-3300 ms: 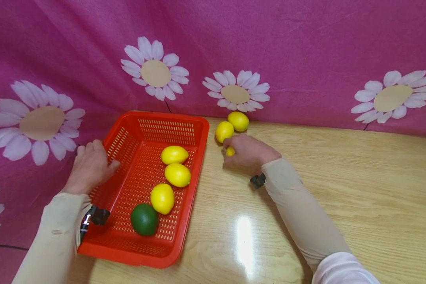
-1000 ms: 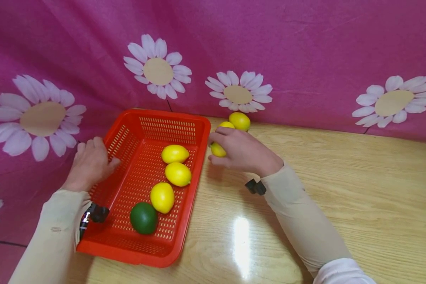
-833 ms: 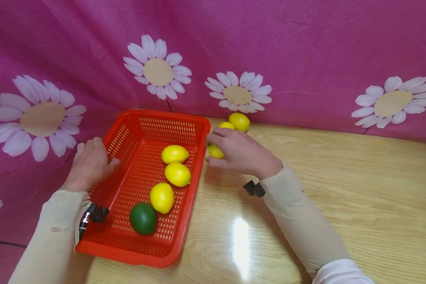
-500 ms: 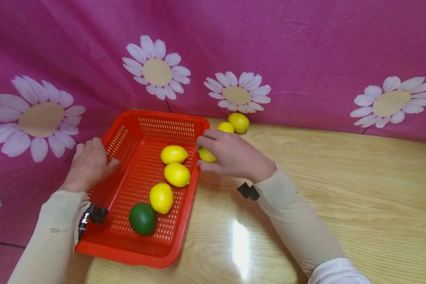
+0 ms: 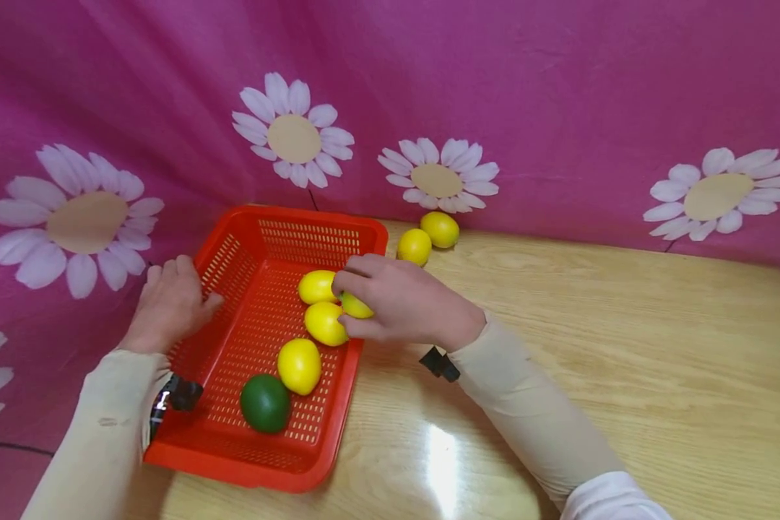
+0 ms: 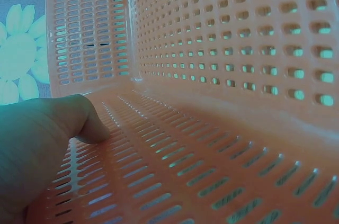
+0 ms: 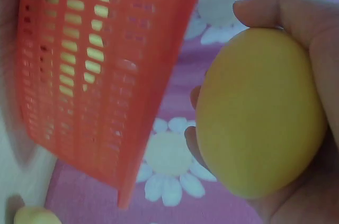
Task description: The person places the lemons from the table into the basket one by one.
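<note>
My right hand (image 5: 399,303) grips a yellow lemon (image 5: 355,307) and holds it over the right side of the red perforated basket (image 5: 234,242); in the right wrist view the lemon (image 7: 259,134) fills my fingers beside the basket wall (image 7: 100,75). Three lemons (image 5: 317,286) (image 5: 325,323) (image 5: 298,365) and a green lime (image 5: 264,402) lie inside the basket. My left hand (image 5: 169,303) holds the basket's left rim, and in the left wrist view its thumb (image 6: 58,128) presses the basket's slotted wall (image 6: 212,144).
Two more lemons (image 5: 414,246) (image 5: 439,229) lie on the wooden table (image 5: 591,347) at the back, against the pink daisy-print cloth (image 5: 494,87). The basket sits at the table's left end.
My right hand lifted a lemon from the group at the back and carried it left, from the table over the basket's right rim. The left hand stayed on the rim.
</note>
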Motion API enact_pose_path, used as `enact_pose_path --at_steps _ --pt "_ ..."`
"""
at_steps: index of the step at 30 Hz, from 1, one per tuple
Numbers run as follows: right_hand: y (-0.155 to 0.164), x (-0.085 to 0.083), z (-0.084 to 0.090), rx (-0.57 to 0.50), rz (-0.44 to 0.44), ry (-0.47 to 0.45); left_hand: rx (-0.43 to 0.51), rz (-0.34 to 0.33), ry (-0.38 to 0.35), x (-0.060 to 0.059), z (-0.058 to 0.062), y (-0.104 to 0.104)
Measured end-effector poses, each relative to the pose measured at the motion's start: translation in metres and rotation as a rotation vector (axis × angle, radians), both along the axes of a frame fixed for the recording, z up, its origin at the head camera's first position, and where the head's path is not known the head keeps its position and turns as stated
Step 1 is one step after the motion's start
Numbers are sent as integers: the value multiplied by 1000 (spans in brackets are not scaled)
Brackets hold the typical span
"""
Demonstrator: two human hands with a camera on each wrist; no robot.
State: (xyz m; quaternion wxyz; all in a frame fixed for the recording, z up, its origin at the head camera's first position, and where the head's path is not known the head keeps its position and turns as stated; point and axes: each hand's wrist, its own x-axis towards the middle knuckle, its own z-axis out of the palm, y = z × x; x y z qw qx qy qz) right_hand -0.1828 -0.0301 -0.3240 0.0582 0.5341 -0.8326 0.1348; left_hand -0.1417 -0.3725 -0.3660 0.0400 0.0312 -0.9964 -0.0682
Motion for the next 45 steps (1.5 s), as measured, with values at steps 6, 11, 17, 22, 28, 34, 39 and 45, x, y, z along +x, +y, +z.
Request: enact_pose_path --at_steps 6,11,17,22,28,34,39,45 --pt "-15 5 -1 31 64 33 18 13 -17 -1 1 -1" --pt "-29 9 0 58 96 14 36 26 -37 -1 1 -1" --pt "-42 13 -7 83 126 -27 37 21 -29 -2 -2 2" --pt "-50 14 -16 99 153 -20 20 5 -16 -4 -2 5" --pt "-63 15 -22 138 179 -30 49 19 -21 -1 -1 3" --pt "-76 18 -25 198 197 -76 52 39 -12 8 -4 -3" --pt "-77 18 -25 225 202 -100 26 30 10 7 -5 -1" --pt "-76 14 -25 266 200 -213 24 28 -4 2 -3 2"
